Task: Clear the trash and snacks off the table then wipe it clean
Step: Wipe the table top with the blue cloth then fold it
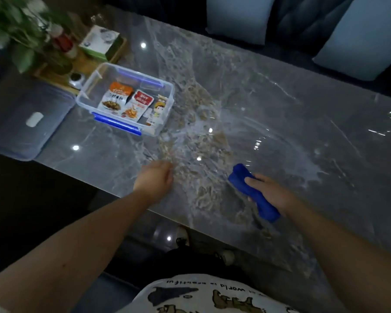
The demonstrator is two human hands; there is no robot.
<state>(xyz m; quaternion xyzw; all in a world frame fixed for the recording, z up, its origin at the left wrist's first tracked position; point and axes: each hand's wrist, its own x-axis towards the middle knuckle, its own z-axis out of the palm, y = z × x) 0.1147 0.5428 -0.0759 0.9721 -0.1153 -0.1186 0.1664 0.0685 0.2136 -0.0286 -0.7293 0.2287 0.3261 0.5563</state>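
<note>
Right hand at 4 o'clock grips a rolled blue cloth just over the table. Left hand, loosely curled and holding nothing, hovers at 6 o'clock. The box at 10 o'clock holds 3 snack packs (lid beside it).

The shirt at the lower edge of the view bears a printed line seen upside down; only the word "world" can be made out, the remaining letters being too distorted to read. The three snack packets in the clear container on the tabletop carry printed characters on orange, red and white faces, all too blurred to read. The green-and-white box at the far left shows no legible print.
</note>
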